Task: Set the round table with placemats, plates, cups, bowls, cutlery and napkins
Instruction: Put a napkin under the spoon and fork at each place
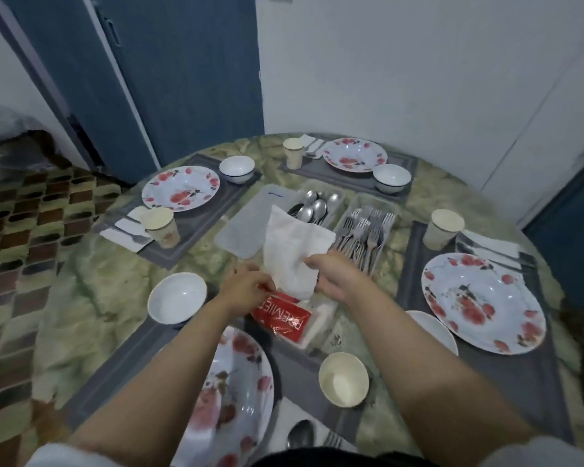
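Near table edge: floral plate (pixel 230 396) on grey placemat (pixel 294 369), paper cup (pixel 344 379) beside it. Left hand (pixel 246 287) grips the red napkin pack (pixel 279 320). Right hand (pixel 331 276) pinches a white napkin (pixel 294 251), crumpled, half out of the pack. Table centre: fork tray (pixel 368 227), spoon tray (pixel 314 205).

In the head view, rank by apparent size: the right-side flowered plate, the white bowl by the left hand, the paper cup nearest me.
1. Right flowered plate, clearly largest.
2. White bowl.
3. Paper cup, slightly smaller; it sits nearer the camera, so their true order is unsure.
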